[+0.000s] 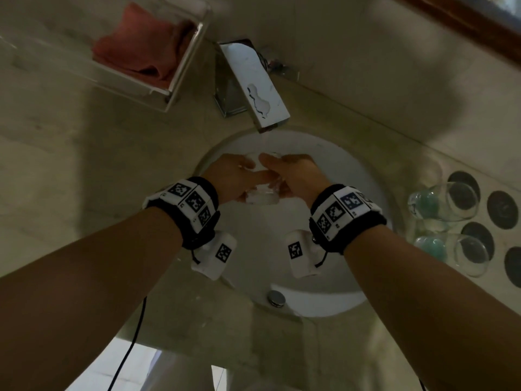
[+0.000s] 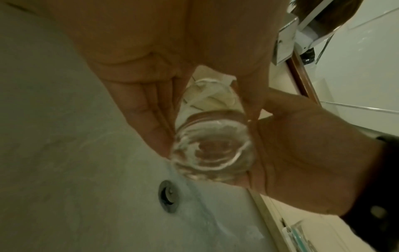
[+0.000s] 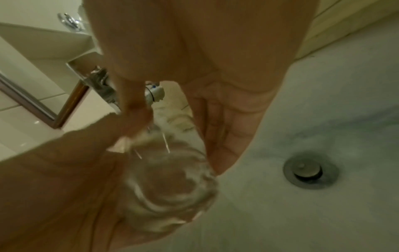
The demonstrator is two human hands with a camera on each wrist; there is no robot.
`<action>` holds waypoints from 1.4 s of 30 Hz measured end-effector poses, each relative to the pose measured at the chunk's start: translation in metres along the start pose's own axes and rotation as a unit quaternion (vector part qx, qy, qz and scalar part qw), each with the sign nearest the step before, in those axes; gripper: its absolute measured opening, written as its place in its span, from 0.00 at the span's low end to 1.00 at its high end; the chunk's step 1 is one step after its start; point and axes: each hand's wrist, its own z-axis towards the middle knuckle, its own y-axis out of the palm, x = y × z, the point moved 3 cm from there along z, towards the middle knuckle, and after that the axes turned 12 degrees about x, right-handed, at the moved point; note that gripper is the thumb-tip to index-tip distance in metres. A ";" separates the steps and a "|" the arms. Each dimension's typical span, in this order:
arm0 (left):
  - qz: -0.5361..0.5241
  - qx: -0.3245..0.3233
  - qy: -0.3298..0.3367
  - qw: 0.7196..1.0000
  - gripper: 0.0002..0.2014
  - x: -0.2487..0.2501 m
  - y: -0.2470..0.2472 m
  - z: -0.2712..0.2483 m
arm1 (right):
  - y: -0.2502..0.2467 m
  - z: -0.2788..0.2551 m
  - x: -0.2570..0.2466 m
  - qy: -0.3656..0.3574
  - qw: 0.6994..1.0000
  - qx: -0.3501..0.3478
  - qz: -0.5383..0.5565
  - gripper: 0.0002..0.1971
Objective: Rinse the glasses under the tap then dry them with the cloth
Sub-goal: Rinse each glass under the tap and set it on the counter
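Observation:
A clear glass (image 1: 260, 196) is held with both hands over the white sink (image 1: 338, 170), just below the chrome tap (image 1: 253, 86). A thin stream of water (image 1: 263, 142) falls onto it. My left hand (image 1: 239, 176) grips its left side, fingers and thumb around the wall (image 2: 205, 129). My right hand (image 1: 296, 173) grips the right side the same way (image 3: 178, 148). The glass's thick base (image 2: 211, 153) (image 3: 168, 187) faces the wrist cameras, and drops run off it. A red cloth (image 1: 141, 49) lies bunched in a clear tray (image 1: 186, 66) at the back left.
Two more glasses (image 1: 445, 204) (image 1: 456, 252) with teal bases lie on their sides on a mat with dark round spots at the right of the counter. The drain plug (image 1: 276, 297) (image 3: 308, 170) sits in the basin below my hands. A wall rises close behind the tap.

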 end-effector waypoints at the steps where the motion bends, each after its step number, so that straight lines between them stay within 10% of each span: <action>1: -0.011 0.001 0.018 1.000 0.18 0.000 -0.001 0.001 | -0.001 -0.002 -0.002 -0.025 1.000 -0.008 -0.009 0.31; 5: -0.042 0.029 0.099 0.994 0.35 0.001 -0.007 0.000 | -0.005 -0.007 -0.006 -0.137 0.988 0.004 -0.076 0.31; 8: -0.110 0.033 0.111 0.987 0.24 0.004 -0.006 -0.002 | -0.006 -0.009 -0.008 -0.163 0.985 0.013 -0.049 0.30; 24: -0.069 0.064 0.161 0.982 0.33 0.007 -0.012 0.000 | -0.009 -0.009 -0.008 -0.217 0.975 0.009 -0.048 0.33; 36: 0.033 -0.024 -0.014 0.999 0.32 -0.006 -0.003 -0.008 | 0.000 0.002 0.015 0.075 0.996 0.008 -0.038 0.39; 42: 0.044 -0.022 -0.033 0.998 0.33 -0.004 -0.004 -0.009 | 0.000 -0.004 0.010 0.091 0.996 0.003 -0.019 0.36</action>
